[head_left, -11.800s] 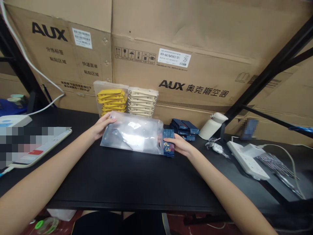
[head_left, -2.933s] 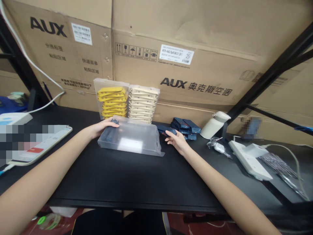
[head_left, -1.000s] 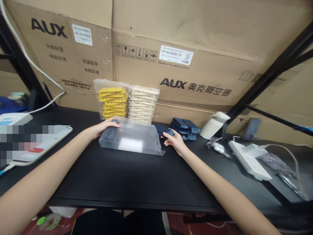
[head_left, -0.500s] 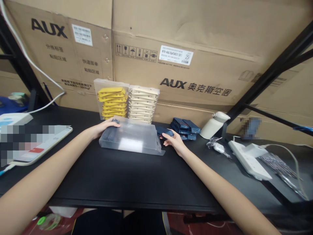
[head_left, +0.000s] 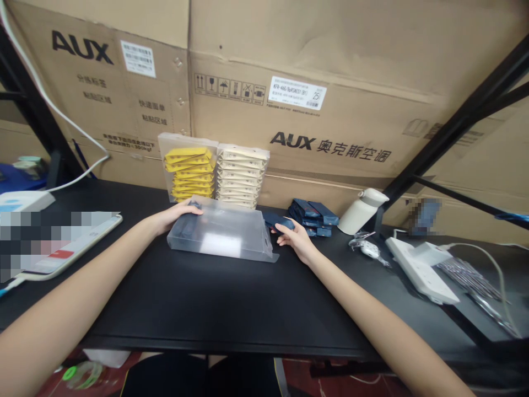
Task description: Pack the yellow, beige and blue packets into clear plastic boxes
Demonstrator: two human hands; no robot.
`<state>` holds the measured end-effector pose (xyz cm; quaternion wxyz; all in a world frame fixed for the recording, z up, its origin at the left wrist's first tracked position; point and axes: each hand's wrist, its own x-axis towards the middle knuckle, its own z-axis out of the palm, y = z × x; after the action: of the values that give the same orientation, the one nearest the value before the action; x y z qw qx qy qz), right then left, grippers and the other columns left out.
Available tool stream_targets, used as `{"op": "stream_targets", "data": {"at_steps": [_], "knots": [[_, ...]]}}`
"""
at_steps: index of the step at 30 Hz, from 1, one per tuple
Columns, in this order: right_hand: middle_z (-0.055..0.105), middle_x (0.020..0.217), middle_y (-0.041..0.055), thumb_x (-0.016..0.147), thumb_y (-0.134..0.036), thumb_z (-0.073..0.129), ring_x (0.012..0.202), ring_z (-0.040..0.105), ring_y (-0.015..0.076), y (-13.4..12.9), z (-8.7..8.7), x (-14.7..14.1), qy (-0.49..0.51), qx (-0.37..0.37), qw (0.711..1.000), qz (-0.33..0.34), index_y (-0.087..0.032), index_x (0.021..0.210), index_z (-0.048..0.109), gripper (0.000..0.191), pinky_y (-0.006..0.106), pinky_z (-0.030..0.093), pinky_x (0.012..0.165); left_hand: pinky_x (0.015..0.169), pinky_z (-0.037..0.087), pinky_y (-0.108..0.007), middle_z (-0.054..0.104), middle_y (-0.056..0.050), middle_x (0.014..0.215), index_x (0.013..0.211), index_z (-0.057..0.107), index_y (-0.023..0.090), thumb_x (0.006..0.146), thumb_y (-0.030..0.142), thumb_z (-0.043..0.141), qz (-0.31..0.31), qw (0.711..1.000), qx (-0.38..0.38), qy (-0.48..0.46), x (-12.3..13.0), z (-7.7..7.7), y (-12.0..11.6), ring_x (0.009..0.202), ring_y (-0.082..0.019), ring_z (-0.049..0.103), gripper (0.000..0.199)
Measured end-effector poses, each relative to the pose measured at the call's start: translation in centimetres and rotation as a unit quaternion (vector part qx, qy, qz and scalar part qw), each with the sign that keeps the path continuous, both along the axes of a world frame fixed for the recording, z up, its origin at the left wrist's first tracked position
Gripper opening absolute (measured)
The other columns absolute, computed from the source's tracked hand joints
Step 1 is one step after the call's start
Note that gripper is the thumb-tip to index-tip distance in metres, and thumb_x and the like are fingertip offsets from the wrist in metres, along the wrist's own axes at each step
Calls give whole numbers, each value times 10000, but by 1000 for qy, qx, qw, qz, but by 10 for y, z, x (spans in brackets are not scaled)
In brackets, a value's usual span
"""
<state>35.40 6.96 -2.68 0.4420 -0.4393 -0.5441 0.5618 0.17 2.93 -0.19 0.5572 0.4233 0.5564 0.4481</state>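
Note:
A clear plastic box [head_left: 231, 220] lies on its side on the black table, its open end facing right. Gripping its far left end is my left hand [head_left: 176, 214], thumb over the top. Something dark shows through the box wall near that hand. My right hand [head_left: 294, 238] is closed on a small dark blue packet [head_left: 273, 220] at the box's open end. Whether the packet's tip is inside the box, I cannot tell. More dark blue packets [head_left: 316, 215] are piled just beyond my right hand.
Behind the box stand clear boxes of yellow packets [head_left: 192, 173] and cream packets [head_left: 242, 173]. To the right are a white bottle [head_left: 359, 212], a keychain [head_left: 369, 248], a power strip [head_left: 424, 273] and pens [head_left: 471, 280]. A tablet [head_left: 78, 242] lies left. Large cartons [head_left: 351, 71] back the table.

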Motion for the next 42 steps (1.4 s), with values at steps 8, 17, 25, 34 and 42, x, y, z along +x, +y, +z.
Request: {"op": "stream_targets", "data": {"at_steps": [8, 17, 25, 34, 42], "knots": [[737, 789, 35, 680, -314, 805, 466, 617, 90, 0, 3, 1, 18, -14, 1000, 0, -189, 1077, 538, 495, 171, 523, 453, 540, 536, -263, 689, 13, 832, 1024, 573, 243, 549, 312, 820, 0, 1000, -1, 5, 1, 2, 0, 626, -175, 671, 540], [739, 795, 34, 684, -324, 804, 466, 617, 89, 0, 3, 1, 22, -12, 1000, -1, -188, 1090, 530, 508, 171, 526, 454, 543, 529, -255, 685, 25, 791, 979, 574, 242, 535, 315, 828, 1, 1000, 1, 3, 1, 1, 0, 614, -173, 667, 517], [738, 794, 39, 693, -324, 793, 457, 612, 89, 0, 2, 1, 13, -13, 1000, 4, -187, 1088, 539, 490, 175, 530, 452, 553, 536, -273, 689, 14, 832, 1017, 572, 249, 547, 330, 812, 4, 1000, -1, 19, 2, 2, -1, 639, -186, 675, 534], [737, 802, 51, 685, -338, 797, 455, 612, 90, 2, 0, 1, 2, -13, 1000, 11, -181, 1080, 552, 491, 180, 530, 451, 555, 525, -266, 681, 28, 792, 1011, 569, 253, 532, 334, 823, 8, 1000, -2, 16, 3, 3, -2, 631, -184, 667, 548], [737, 815, 44, 695, -347, 785, 471, 614, 93, 3, 0, 3, 31, -24, 999, 5, -193, 1052, 554, 453, 184, 524, 459, 569, 528, -260, 690, 29, 812, 1004, 576, 254, 547, 336, 830, 3, 1000, 6, 7, 0, -1, 1, 648, -182, 678, 529]]}}
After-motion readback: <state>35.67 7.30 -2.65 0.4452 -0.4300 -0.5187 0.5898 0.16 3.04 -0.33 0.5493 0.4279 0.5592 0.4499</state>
